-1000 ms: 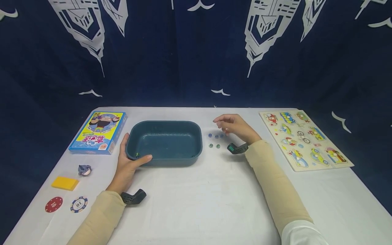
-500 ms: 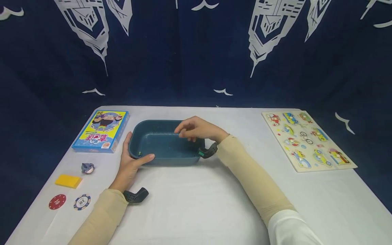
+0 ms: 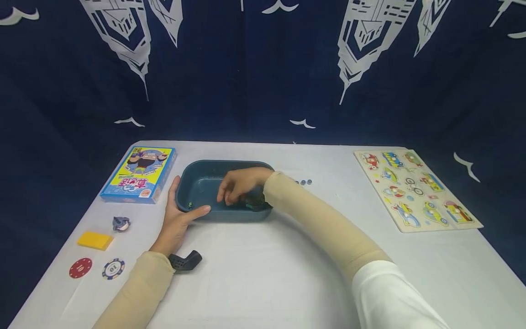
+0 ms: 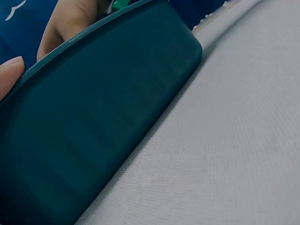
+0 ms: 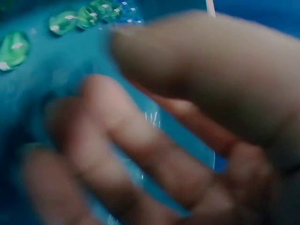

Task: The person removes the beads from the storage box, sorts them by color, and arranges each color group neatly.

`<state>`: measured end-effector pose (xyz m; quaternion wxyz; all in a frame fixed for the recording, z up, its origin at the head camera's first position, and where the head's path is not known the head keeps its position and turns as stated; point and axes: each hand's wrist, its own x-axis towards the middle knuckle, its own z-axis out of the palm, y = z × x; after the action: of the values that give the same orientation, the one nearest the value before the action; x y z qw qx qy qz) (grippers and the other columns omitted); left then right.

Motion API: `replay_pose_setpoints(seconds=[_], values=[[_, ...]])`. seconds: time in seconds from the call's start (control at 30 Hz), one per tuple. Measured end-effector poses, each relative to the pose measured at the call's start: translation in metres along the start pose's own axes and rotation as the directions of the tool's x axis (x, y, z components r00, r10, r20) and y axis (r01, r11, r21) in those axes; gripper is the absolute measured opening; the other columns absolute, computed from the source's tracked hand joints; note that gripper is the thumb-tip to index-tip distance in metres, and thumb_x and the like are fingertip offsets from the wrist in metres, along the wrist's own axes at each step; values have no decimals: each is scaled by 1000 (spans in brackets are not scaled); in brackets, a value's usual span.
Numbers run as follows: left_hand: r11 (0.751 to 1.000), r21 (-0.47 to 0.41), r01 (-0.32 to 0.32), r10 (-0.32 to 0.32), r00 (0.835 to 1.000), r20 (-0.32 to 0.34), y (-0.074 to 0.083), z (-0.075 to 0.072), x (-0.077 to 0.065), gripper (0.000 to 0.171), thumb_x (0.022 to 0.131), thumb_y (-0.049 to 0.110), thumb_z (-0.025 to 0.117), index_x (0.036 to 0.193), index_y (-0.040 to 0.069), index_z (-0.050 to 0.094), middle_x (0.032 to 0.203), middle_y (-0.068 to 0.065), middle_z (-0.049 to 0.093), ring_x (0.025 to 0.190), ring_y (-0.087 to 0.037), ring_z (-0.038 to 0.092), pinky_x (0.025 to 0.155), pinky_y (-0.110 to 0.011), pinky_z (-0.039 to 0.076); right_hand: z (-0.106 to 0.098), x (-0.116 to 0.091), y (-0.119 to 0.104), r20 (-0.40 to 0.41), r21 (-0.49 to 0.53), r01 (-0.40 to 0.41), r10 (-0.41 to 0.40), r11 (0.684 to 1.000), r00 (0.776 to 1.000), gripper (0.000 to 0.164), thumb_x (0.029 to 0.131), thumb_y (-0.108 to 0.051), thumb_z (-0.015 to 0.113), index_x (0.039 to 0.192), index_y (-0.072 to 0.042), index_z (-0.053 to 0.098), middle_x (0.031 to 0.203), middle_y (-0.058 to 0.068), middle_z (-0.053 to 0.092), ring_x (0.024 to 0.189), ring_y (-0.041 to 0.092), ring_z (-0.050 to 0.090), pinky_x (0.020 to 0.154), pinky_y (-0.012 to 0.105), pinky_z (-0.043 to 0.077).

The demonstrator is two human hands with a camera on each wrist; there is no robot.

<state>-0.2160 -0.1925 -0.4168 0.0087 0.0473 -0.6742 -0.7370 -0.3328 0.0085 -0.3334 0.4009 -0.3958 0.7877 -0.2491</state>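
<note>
- Head view: I am seeing a dark teal, rounded-rectangular plastic tub (image 3: 226, 216) sitting on the white tablecloth (image 3: 263, 274), toward the far edge.
- The left hand (image 3: 174, 226) is gripping the tub's near-left corner, thumb lying over the rim, fingers wrapping the outer left side.
- The right hand (image 3: 242, 183) is hanging inside the tub, its fingers bending downward.
- Small, round green glass marbles (image 3: 190, 205) are lying at the tub's left end. Three small, round blue marbles (image 3: 303, 182) are resting on the cloth just beyond the beige right sleeve (image 3: 312, 210), one partly hiding behind it.
- Left wrist view: the tub's outer wall is filling much of my picture, its base meeting the cloth. The left thumb is crossing the rim; part of the right hand is showing behind it.
- Right wrist view: the fingers are blurring, but the thumb is standing apart from loosely bent fingers; I am spotting no marble between them. Green marbles are lying in a rough row inside the tub, blue ones showing at its end.
- Handling, my judgement: I am reckoning the tub light and fairly stiff, rim and corner offering the best hold. I am expecting the marbles to be hard, slippery and prone to rolling, so I am favouring a gentle fingertip pinch across the middle.
</note>
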Motion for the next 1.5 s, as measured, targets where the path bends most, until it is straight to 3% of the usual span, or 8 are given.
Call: replay_pose_setpoints(seconds=[0.13, 0.27, 0.63, 0.77, 0.93, 1.17, 1.37, 1.5], values=[[1000, -4, 4, -4, 1000, 8, 0, 1, 0, 114, 82, 3, 79, 159, 39, 2, 165, 14, -1, 151, -12, 4, 122, -34, 21, 1, 10, 0, 110, -38, -27, 31, 999, 993, 35, 88, 7, 61, 121, -1, 68, 99, 6, 71, 88, 12, 64, 74, 22, 53], [1000, -9, -1, 1, 1000, 8, -1, 1, 0, 114, 82, 2, 78, 159, 38, 2, 165, 14, -1, 151, -13, 5, 122, -35, 21, 3, 17, -2, 157, -89, -48, 62, 995, 986, 37, 86, 10, 60, 122, -1, 68, 102, 5, 70, 92, 13, 63, 79, 22, 53], [1000, -11, -1, 1, 1000, 6, -4, 3, 1, 114, 82, 2, 78, 159, 38, 3, 165, 13, -1, 151, -13, 5, 122, -35, 21, 12, 26, 2, 137, -164, -30, 53, 986, 989, 29, 80, 16, 61, 99, -2, 73, 82, -3, 64, 76, 9, 55, 67, 21, 49], [1000, -9, -3, 3, 1000, 6, -4, 3, 1, 114, 82, 2, 79, 159, 36, 2, 165, 13, 0, 151, -14, 6, 122, -35, 22, 12, 27, 3, 128, -164, -21, 42, 986, 991, 27, 81, 14, 62, 97, -4, 74, 83, -2, 66, 77, 10, 56, 69, 22, 50], [1000, 7, 0, 0, 1000, 3, -3, 2, 1, 115, 82, 4, 79, 159, 38, 2, 165, 14, 0, 151, -13, 5, 122, -35, 19, 6, 21, 4, 105, -86, 13, -4, 996, 994, 24, 82, 10, 64, 98, -4, 75, 89, 3, 71, 82, 13, 63, 74, 25, 55], [1000, 22, -1, 1, 1000, -10, -2, 2, 1, 114, 82, 5, 80, 159, 38, 2, 165, 14, 0, 151, -13, 6, 122, -34, 20, -8, 3, 7, 25, 60, 114, -116, 992, 993, 16, 86, 3, 67, 100, -2, 72, 88, 7, 72, 79, 15, 65, 70, 32, 59], [999, 32, -3, 3, 1000, -17, -1, 3, 1, 114, 82, 7, 80, 159, 37, 2, 165, 14, 4, 151, -12, 8, 122, -34, 20, -17, -25, 15, -75, 188, 260, -250, 947, 965, 19, 87, 3, 68, 105, 6, 69, 93, 19, 70, 78, 18, 63, 73, 35, 58], [999, 30, -11, 11, 1000, -19, 0, 2, 0, 115, 81, 5, 80, 159, 37, 2, 165, 15, 4, 151, -11, 7, 122, -34, 19, -20, -51, 25, -180, 277, 325, -284, 904, 942, 19, 87, 3, 69, 105, 6, 68, 94, 21, 68, 77, 18, 62, 74, 36, 57]])
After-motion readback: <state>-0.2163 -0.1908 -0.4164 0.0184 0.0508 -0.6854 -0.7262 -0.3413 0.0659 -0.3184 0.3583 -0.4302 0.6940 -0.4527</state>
